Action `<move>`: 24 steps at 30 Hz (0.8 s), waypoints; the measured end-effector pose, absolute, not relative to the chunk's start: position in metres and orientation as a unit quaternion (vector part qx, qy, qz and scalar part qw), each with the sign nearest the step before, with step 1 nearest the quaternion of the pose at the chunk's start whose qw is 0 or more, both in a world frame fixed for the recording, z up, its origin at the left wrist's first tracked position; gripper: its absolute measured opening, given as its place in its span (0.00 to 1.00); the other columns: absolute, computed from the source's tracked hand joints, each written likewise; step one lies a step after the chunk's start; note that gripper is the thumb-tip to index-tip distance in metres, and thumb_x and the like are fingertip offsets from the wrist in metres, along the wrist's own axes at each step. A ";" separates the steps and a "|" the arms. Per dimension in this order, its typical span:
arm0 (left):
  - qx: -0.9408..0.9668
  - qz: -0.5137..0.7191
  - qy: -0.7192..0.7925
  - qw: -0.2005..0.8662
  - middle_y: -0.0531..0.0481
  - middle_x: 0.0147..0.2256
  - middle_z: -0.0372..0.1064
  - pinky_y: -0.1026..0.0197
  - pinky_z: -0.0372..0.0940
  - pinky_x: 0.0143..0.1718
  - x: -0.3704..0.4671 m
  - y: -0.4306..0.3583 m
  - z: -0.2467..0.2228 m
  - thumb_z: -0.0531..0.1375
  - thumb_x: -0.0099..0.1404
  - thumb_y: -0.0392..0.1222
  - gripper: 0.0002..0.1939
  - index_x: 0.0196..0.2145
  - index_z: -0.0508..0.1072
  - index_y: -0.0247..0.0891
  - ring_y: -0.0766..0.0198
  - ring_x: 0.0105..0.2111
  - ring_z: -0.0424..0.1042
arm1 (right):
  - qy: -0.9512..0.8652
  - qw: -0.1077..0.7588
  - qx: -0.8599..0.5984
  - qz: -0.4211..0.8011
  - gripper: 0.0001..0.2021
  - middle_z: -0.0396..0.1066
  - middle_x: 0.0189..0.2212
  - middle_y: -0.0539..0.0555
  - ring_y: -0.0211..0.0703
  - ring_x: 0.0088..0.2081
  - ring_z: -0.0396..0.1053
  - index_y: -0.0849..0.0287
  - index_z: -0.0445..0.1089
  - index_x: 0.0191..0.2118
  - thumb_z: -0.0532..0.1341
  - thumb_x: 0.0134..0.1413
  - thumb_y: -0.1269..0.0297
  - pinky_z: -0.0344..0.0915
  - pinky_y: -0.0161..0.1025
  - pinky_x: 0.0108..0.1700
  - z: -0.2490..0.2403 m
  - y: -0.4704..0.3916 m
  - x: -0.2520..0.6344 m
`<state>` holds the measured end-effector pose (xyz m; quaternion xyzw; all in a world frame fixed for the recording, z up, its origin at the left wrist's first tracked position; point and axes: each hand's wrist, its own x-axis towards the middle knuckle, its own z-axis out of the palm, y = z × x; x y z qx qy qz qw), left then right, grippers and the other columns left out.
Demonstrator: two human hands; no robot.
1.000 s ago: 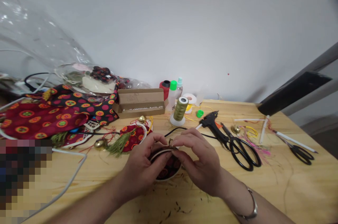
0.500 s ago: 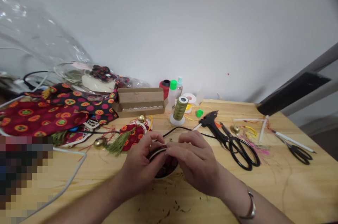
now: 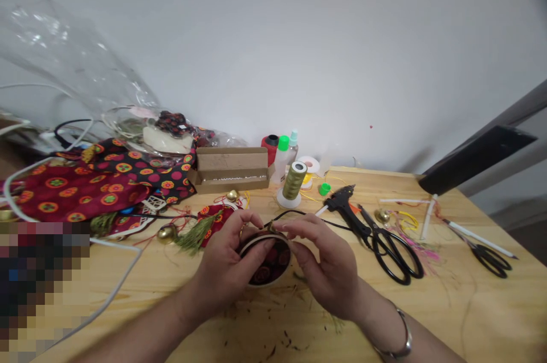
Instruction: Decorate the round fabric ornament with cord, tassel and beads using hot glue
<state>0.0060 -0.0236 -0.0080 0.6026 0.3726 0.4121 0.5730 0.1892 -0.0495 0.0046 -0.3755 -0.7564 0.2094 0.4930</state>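
A small round hoop with dark patterned fabric [image 3: 270,265] and a pale rim is held low over the table. My left hand [image 3: 228,260] grips its left side, thumb across the fabric and fingers behind the rim. At the upper right edge of the hoop, my right hand [image 3: 327,260] has its fingertips near the top fitting, thumb below them; whether a small thing is between them is hidden. Just behind my left hand lie a red patterned piece [image 3: 212,225] and a green tassel [image 3: 197,231].
Behind my hands stand a cardboard box [image 3: 232,169], a green thread spool [image 3: 294,182] and bottles. On the right are a glue gun [image 3: 348,209], large black scissors [image 3: 391,249] and smaller scissors [image 3: 491,259]. Patterned cloth [image 3: 77,186] lies left. A black cable crosses behind my hands.
The right thumb has moved down and away from my left thumb, so more of the hoop's fabric shows. The whole view has shifted slightly.
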 end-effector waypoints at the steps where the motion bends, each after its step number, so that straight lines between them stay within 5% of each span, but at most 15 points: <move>1: 0.603 0.410 0.373 0.573 0.58 0.29 0.73 0.67 0.67 0.33 0.006 -0.024 -0.008 0.59 0.64 0.39 0.09 0.38 0.59 0.43 0.69 0.29 0.72 | -0.741 0.502 -0.386 0.222 0.16 0.73 0.40 0.55 0.41 0.39 0.68 0.55 0.67 0.51 0.54 0.60 0.76 0.68 0.40 0.41 0.005 -0.050 0.189; 13: 0.626 0.392 0.397 0.545 0.57 0.30 0.74 0.67 0.68 0.33 0.007 -0.023 -0.007 0.59 0.63 0.39 0.09 0.40 0.62 0.43 0.67 0.31 0.75 | -0.662 0.546 -0.478 0.188 0.03 0.72 0.29 0.49 0.36 0.32 0.68 0.58 0.70 0.35 0.60 0.58 0.72 0.64 0.33 0.36 0.007 -0.046 0.192; 24: 0.609 0.368 0.397 0.580 0.53 0.35 0.78 0.64 0.69 0.37 0.006 -0.022 -0.007 0.60 0.63 0.42 0.09 0.41 0.65 0.43 0.63 0.35 0.77 | -0.540 0.599 -0.472 0.357 0.20 0.51 0.18 0.45 0.34 0.22 0.50 0.58 0.55 0.20 0.55 0.60 0.55 0.51 0.33 0.25 0.024 -0.030 0.211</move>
